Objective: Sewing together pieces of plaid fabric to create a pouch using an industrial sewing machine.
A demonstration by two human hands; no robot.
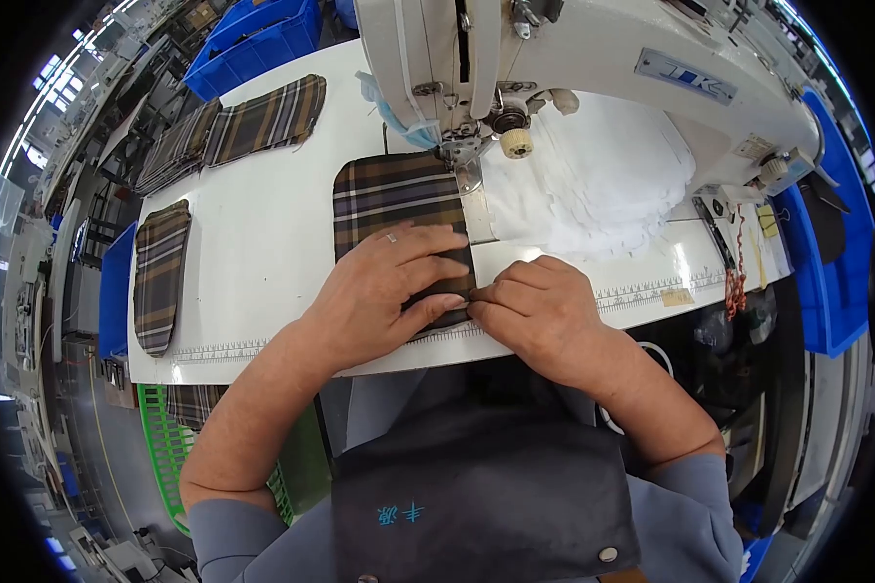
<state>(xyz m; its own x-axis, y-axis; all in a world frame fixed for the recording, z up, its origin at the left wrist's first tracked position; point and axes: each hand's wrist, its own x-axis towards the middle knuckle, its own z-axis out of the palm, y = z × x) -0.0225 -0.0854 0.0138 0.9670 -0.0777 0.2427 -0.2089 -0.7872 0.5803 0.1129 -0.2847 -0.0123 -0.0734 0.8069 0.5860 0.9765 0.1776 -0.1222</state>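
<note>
Plaid fabric panel [399,199], woven in brown, black and white, lies flat beneath and beyond the left fingers [436,269]; its far corner at left is rounded, its edge dark. The left hand [365,287] rests on the cloth, fingers slightly apart and loosely bent, closed on nothing, one bearing a ring. At the panel's near right edge, the right hand [544,316] has thumb and forefinger together, clamped on the cloth; its other fingers are curled.

Ahead of the fingers stands a cream metal sewing machine [593,49], its presser foot [469,175] at the panel's far right corner. Beyond the right fingers lies a pile of thin white fabric [593,185]. Well left of the left fingers, stacked plaid pieces [267,121] rest on the smooth white desk [262,253].
</note>
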